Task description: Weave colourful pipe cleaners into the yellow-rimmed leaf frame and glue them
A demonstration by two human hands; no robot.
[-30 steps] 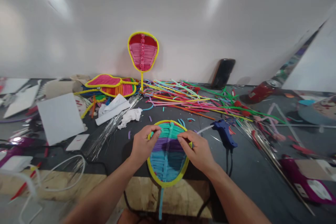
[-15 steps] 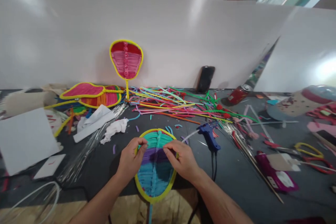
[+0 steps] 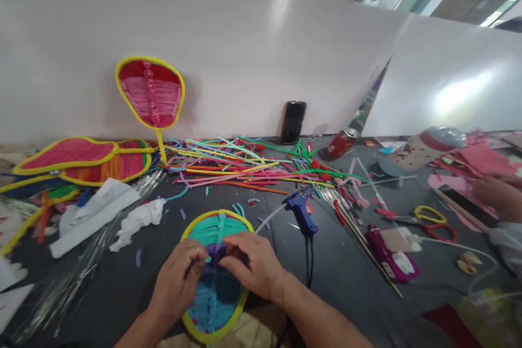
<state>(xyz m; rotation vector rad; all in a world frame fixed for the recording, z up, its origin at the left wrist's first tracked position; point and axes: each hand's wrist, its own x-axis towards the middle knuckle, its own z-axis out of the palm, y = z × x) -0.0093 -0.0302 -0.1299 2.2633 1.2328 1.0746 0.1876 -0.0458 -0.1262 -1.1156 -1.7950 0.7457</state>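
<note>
A pipe-cleaner fan (image 3: 212, 228) with a yellow rim and teal, purple and blue bands lies flat at the near edge of the dark table (image 3: 334, 272). My left hand (image 3: 175, 283) and my right hand (image 3: 255, 266) rest on its middle, fingers curled and pinching at the purple band beside the central spine. What sits between the fingertips is too small to make out. A blue glue gun (image 3: 302, 213) lies just right of the fan, its cord trailing toward me.
A heap of coloured pipe cleaners (image 3: 244, 166) covers the table's middle. A red and pink fan (image 3: 150, 92) leans on the white partition; flat fans (image 3: 81, 155) lie left. Phone (image 3: 293, 121), red can (image 3: 341, 143), scissors (image 3: 434, 220), purple glue gun (image 3: 389, 253). Another person's hand (image 3: 495, 196) is at right.
The view has swung to the right, so everything shifts left. Both hands have come together from the fan's rim to its purple middle band.
</note>
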